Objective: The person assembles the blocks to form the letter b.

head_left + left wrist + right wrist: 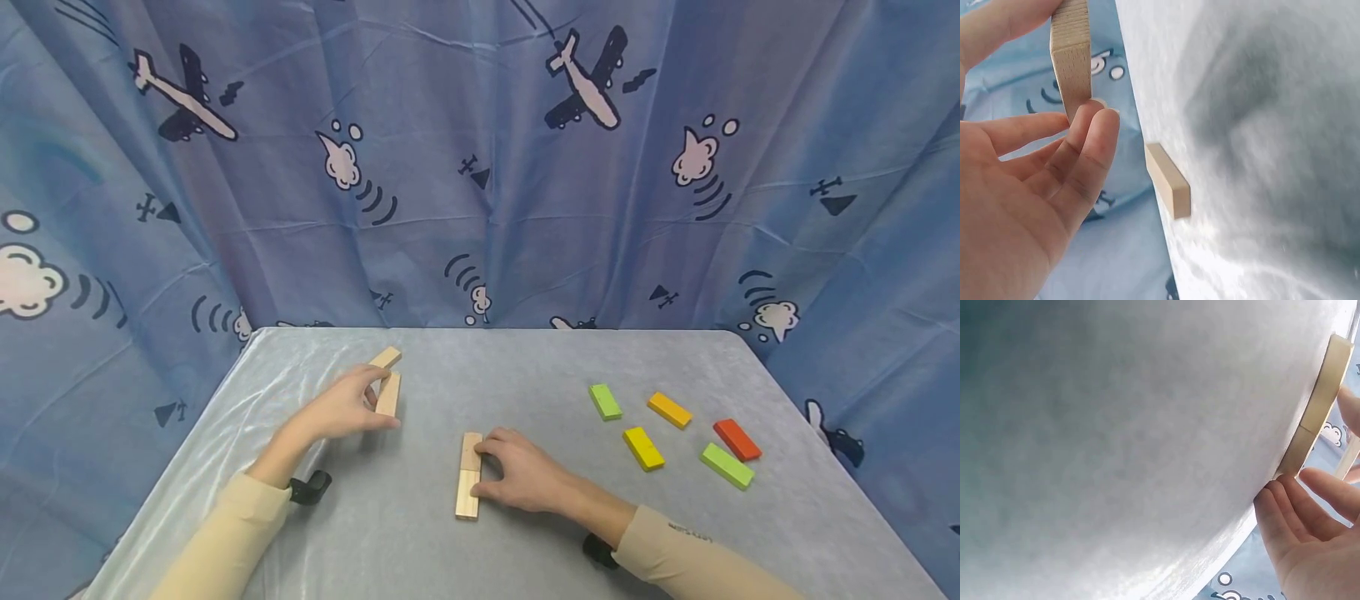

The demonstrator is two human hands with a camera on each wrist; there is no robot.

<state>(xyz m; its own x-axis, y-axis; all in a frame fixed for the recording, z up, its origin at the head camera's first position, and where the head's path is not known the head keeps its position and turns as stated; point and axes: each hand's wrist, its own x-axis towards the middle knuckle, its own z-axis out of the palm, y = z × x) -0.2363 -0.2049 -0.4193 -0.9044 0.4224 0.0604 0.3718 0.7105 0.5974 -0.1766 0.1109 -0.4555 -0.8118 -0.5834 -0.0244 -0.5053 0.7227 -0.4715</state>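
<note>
My left hand (347, 408) holds a plain wooden block (389, 396) between thumb and fingers, tilted above the table. In the left wrist view the held block (1072, 69) shows its grained end, and fingertips touch its lower end. Just behind it lies another plain block (387, 357) on the table. Two more plain wooden blocks, a far one (470, 454) and a near one (467, 496), lie end to end in a straight row. My right hand (528, 475) rests at their right side, fingertips on the far block and thumb on the near one.
On the right of the grey-covered table (540, 375) lie several coloured blocks: two green (605, 402), one orange (670, 410), one yellow (643, 449) and one red (737, 439). A blue curtain (420, 167) with airplane prints hangs behind the table's far edge.
</note>
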